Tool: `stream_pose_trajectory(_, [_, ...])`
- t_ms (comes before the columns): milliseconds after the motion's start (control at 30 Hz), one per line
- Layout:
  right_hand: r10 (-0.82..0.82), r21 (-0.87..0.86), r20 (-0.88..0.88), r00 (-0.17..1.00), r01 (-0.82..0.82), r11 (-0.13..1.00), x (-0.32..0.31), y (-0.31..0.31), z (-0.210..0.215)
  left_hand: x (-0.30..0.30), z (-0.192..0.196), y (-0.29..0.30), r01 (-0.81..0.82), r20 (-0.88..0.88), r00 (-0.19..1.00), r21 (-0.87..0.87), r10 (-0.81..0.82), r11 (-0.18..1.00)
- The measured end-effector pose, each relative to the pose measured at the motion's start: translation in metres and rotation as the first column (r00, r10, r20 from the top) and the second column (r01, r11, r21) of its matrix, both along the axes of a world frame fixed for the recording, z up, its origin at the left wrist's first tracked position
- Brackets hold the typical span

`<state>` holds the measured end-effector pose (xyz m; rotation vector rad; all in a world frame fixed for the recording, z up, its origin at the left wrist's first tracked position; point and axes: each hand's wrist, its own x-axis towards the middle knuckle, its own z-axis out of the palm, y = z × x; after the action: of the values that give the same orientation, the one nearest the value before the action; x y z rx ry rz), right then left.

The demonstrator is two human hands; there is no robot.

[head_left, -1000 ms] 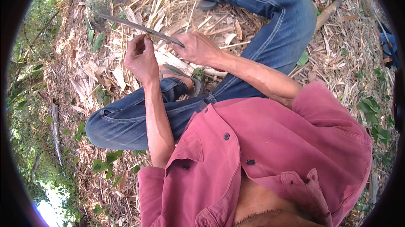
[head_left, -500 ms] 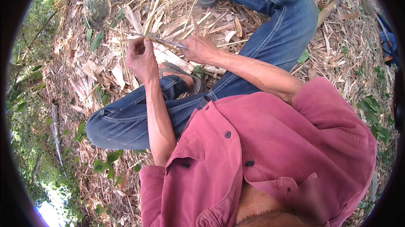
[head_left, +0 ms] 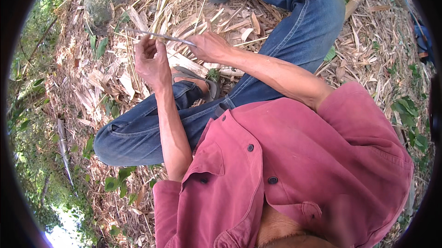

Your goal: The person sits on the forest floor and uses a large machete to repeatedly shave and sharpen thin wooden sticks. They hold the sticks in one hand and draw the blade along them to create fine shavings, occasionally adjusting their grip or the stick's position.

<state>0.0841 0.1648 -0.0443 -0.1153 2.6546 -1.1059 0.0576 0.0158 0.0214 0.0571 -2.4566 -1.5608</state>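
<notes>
My right hand point(head_left: 209, 46) is closed around the near end of a thin grey blade, which looks like a knife point(head_left: 177, 39). Its narrow length points left and passes just beyond the fingertips of my left hand point(head_left: 153, 61). That hand is raised with the fingers curled toward the thumb. Whatever sits in its pinch is too thin to make out against the pale strips point(head_left: 161, 8) on the ground behind. The handle of the knife is hidden inside my right fist.
I sit with jeans-clad legs point(head_left: 294, 31) bent on ground littered with dry leaves and shavings point(head_left: 106, 82). A mossy rounded trunk or rock point(head_left: 103, 1) stands at the far left. Sandals point(head_left: 212, 90) are on my feet. Green plants point(head_left: 407, 114) grow at the right.
My right hand has shifted a little left and away from me, with the blade. My left hand has drifted slightly left, and its fingers look looser. The whole view has moved slightly.
</notes>
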Motion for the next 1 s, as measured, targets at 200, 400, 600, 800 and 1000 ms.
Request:
stream_pose_trajectory(200, [0.02,-0.032,0.108,0.994,-0.016,0.999,0.0,-0.003,0.018,0.001,-0.004,-0.009,-0.044,0.059,0.997,-0.079,0.049,0.996])
stream_pose_trajectory(400, [0.12,0.065,0.061,0.991,-0.124,0.99,0.007,-0.002,-0.027,0.007,-0.009,-0.023,-0.127,0.047,0.99,-0.071,0.13,0.989])
stream_pose_trajectory(600, [0.155,0.028,0.2,0.967,-0.164,0.986,0.0,0.002,-0.006,0.002,-0.012,-0.033,-0.249,0.106,0.959,-0.124,0.262,0.961])
stream_pose_trajectory(800, [0.122,0.238,0.244,0.962,-0.181,0.954,0.004,0.02,-0.051,-0.013,0.002,-0.054,-0.117,0.204,0.96,-0.326,0.19,0.938])
stream_pose_trajectory(1000, [0.163,0.333,0.231,0.959,-0.235,0.913,0.016,0.01,-0.041,-0.032,0.015,-0.09,0.565,0.761,0.636,-0.345,-0.129,0.749])
